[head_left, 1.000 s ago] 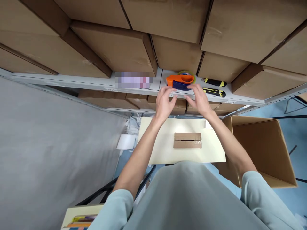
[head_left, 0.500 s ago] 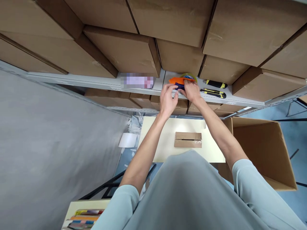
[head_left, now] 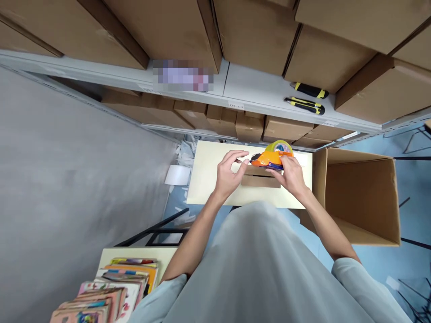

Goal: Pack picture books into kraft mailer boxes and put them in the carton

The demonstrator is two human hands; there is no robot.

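An orange and dark blue tape dispenser [head_left: 269, 158] with a roll of yellow-green tape [head_left: 285, 146] is gripped in my right hand [head_left: 292, 176], above the cream table [head_left: 210, 179]. To the left of its pointed end, my left hand [head_left: 230, 174] is held with thumb and fingers apart, nothing between them. Beneath the dispenser, a small closed cardboard box [head_left: 261, 181] lies on the table, partly covered from view by the dispenser and my right hand.
Two black and yellow box cutters [head_left: 305, 105] lie on the grey shelf [head_left: 256, 80] ahead, below large cardboard boxes [head_left: 256, 36]. A big open carton [head_left: 360, 193] stands to the right. Books [head_left: 117, 287] are stacked at lower left, beside a grey wall [head_left: 84, 179].
The tape dispenser has been lifted off the shelf in my right hand and brought down and back over the table. My left hand has come down too and is apart from it.
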